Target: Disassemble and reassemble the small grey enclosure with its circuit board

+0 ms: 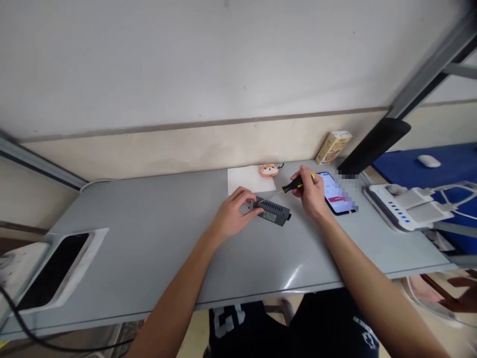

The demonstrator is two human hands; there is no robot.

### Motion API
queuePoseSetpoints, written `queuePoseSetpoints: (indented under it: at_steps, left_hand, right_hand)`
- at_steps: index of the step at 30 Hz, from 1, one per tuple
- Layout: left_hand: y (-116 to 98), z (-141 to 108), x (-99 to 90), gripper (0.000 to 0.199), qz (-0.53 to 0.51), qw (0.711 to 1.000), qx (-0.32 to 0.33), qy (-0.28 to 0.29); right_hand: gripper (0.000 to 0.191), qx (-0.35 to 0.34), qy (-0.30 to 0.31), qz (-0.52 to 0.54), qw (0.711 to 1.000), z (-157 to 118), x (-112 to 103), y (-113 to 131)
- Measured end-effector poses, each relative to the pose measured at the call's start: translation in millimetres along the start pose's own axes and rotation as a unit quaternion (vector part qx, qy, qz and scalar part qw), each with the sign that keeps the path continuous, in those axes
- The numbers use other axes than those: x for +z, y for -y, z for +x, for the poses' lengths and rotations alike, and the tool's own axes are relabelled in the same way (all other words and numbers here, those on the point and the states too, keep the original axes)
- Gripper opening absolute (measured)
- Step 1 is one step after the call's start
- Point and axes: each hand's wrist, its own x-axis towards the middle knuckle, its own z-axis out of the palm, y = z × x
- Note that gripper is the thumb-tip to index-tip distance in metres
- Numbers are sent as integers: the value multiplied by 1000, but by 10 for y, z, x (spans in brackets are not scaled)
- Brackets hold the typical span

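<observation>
My left hand grips the left end of a small dark grey box with a row of vent slots and a pale label. The box lies tilted on the grey table. In my right hand is a screwdriver with a black and yellow handle. Its thin shaft points left, and the tip reaches the box near my left fingers. Whether the tip sits in a screw is too small to tell. Behind the box lies a white sheet of paper with an orange animal-faced case on it.
A lit phone lies right of my right hand. Further right stands a white power strip with plugs and cables. A small carton is by the wall. On the far left a black-screened device rests on white material. The table's front edge is near my body.
</observation>
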Motion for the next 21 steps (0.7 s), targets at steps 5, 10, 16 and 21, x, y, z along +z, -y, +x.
queuePoseSetpoints:
  at_steps: [5, 10, 16, 21]
  left_hand:
    - [-10, 3, -12, 17, 19, 1000, 10, -2]
    - [-9, 1, 12, 15, 24, 999, 20, -5]
    - [3, -3, 22, 14, 25, 999, 28, -5]
    - [5, 3, 14, 15, 30, 999, 33, -22]
  right_hand:
    - [53, -3, 2, 10, 1000, 14, 1, -22]
    - [53, -16, 17, 24, 999, 29, 20, -43]
    - [54, -16, 21, 18, 999, 42, 20, -71]
    - [54, -6, 22, 19, 1000, 23, 28, -63]
